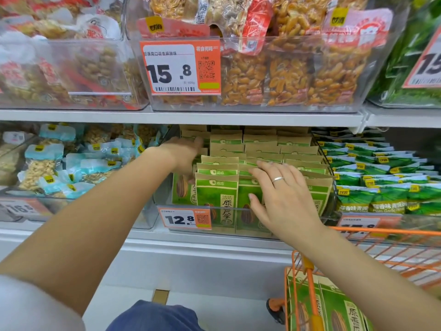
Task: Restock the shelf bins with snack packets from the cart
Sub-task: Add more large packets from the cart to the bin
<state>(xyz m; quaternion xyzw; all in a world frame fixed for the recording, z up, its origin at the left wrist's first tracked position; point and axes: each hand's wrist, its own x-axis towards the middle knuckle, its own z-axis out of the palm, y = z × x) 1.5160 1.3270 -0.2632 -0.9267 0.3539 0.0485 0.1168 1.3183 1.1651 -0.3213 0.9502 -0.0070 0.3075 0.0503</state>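
A clear shelf bin (238,231) on the lower shelf holds several rows of green and brown sunflower seed packets (216,189). My left hand (185,151) reaches into the bin's left side, with its fingertips hidden among the packets of the left row. My right hand (281,194), wearing a ring, lies with straight spread fingers on the tops of the front middle packets. More of the same packets (341,311) stand in the orange cart (310,266) at the lower right.
Neighbouring bins hold pale blue nut packets (71,161) on the left and green pea packets (381,177) on the right. The upper shelf (181,117) overhangs with bins of peanuts (286,75). A price tag reading 12.8 (185,218) hangs on the bin front.
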